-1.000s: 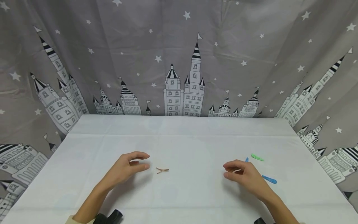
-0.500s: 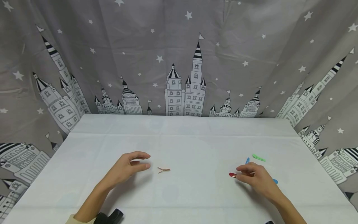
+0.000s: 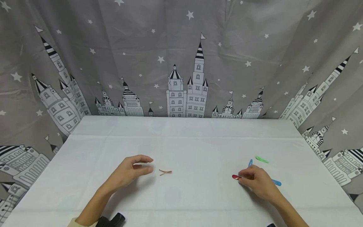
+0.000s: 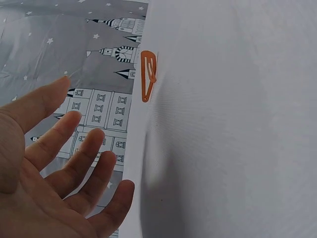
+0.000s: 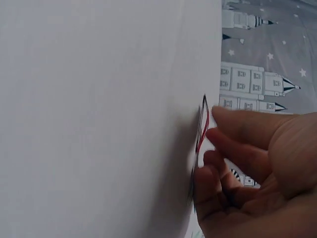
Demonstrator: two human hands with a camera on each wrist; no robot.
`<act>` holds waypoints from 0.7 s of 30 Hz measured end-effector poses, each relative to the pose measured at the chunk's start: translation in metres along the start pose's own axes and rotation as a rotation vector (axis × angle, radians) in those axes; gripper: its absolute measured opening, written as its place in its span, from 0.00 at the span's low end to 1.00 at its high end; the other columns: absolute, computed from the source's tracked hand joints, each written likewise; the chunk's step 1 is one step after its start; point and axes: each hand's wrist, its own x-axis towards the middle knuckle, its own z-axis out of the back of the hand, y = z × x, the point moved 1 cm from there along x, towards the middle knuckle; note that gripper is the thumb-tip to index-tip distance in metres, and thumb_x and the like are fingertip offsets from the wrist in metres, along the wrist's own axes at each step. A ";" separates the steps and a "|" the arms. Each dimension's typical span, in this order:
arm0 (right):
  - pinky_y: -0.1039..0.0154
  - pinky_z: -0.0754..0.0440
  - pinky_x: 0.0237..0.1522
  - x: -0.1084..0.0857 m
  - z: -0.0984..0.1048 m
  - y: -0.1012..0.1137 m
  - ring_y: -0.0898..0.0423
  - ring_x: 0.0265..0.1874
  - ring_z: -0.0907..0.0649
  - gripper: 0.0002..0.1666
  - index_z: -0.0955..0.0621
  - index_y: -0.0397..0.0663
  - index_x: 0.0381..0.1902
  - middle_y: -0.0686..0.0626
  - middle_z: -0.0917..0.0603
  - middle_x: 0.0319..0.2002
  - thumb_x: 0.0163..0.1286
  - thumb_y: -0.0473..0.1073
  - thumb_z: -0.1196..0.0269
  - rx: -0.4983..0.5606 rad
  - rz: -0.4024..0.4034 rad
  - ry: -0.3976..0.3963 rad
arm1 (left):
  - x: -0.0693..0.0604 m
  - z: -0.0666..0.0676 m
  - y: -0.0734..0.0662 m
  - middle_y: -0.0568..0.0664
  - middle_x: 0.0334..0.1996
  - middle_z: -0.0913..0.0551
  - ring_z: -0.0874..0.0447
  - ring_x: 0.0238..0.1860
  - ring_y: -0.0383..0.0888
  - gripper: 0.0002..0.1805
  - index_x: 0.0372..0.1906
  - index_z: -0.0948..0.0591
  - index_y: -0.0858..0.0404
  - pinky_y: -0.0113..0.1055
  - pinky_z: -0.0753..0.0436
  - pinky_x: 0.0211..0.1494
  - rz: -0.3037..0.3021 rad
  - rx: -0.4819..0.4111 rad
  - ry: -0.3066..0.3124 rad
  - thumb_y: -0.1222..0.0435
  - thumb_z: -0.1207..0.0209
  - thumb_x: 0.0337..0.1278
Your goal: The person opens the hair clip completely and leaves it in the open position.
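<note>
In the head view, a red snap hair clip (image 3: pixel 235 177) lies on the white table at my right hand's fingertips. My right hand (image 3: pixel 256 184) has its thumb and index finger bent beside the clip's right end. From the right wrist view, the clip (image 5: pixel 205 124) is sprung apart, and a gap shows between it and the thumb tip; whether the index finger touches it, I cannot tell. An orange snap hair clip (image 3: pixel 165 172), also sprung apart, sits just right of my left hand (image 3: pixel 129 171). That hand hovers with relaxed, spread fingers and holds nothing.
Around the right hand lie a green hair clip (image 3: pixel 262 159) and two blue pieces, one blue clip (image 3: pixel 250 162) behind the fingers and another blue clip (image 3: pixel 276 182) partly behind the hand. A grey castle-print curtain (image 3: pixel 181 56) hangs at the table's far edge.
My right hand has shifted right and come down to the red clip, which was out of sight one second ago. My left hand stays almost where it was.
</note>
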 end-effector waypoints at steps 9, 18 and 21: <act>0.67 0.24 0.34 0.002 -0.004 0.001 0.58 0.32 0.24 0.06 0.13 0.48 0.32 0.55 0.22 0.31 0.58 0.32 0.30 -0.030 -0.022 -0.024 | 0.000 -0.001 0.001 0.58 0.58 0.22 0.23 0.58 0.63 0.23 0.55 0.20 0.66 0.51 0.20 0.56 0.008 -0.006 0.007 0.58 0.32 0.59; 0.67 0.26 0.34 0.001 -0.004 0.001 0.58 0.32 0.26 0.07 0.15 0.50 0.28 0.54 0.23 0.32 0.57 0.32 0.29 -0.020 -0.004 -0.010 | 0.000 -0.002 0.001 0.56 0.57 0.21 0.22 0.57 0.61 0.23 0.55 0.19 0.65 0.50 0.20 0.56 0.020 0.001 -0.007 0.57 0.31 0.58; 0.67 0.26 0.34 0.000 -0.004 0.000 0.58 0.32 0.26 0.07 0.15 0.51 0.28 0.54 0.23 0.32 0.57 0.33 0.28 -0.021 0.009 -0.008 | 0.000 -0.001 0.001 0.56 0.57 0.21 0.22 0.57 0.61 0.24 0.55 0.19 0.65 0.50 0.20 0.56 0.027 -0.003 -0.016 0.57 0.31 0.57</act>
